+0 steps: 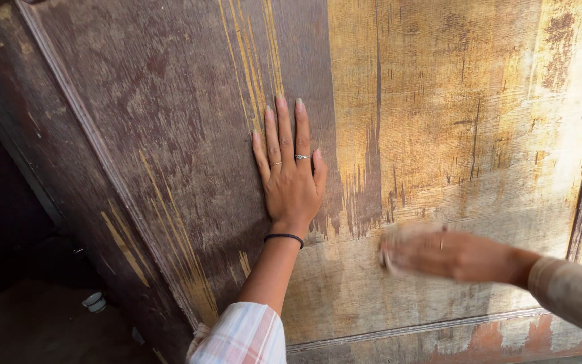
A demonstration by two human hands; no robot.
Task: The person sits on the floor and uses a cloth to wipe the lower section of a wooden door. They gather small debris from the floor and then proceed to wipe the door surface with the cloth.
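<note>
A large worn wooden door panel [439, 121] fills the view, dark brown on its left part and pale, rubbed bare wood on its right. My left hand [289, 168] lies flat against the dark part, fingers together and pointing up, with rings and a black wrist band. My right hand [432, 253] is blurred with motion low on the pale part, pressed to the wood. Something light seems to sit under its fingers, but the blur hides what it is.
A raised moulding [95, 148] runs diagonally down the door's left side. Another strip [412, 329] crosses near the bottom, with reddish paint below it. A dark floor [28, 317] with a small pale round object [93, 301] lies at lower left.
</note>
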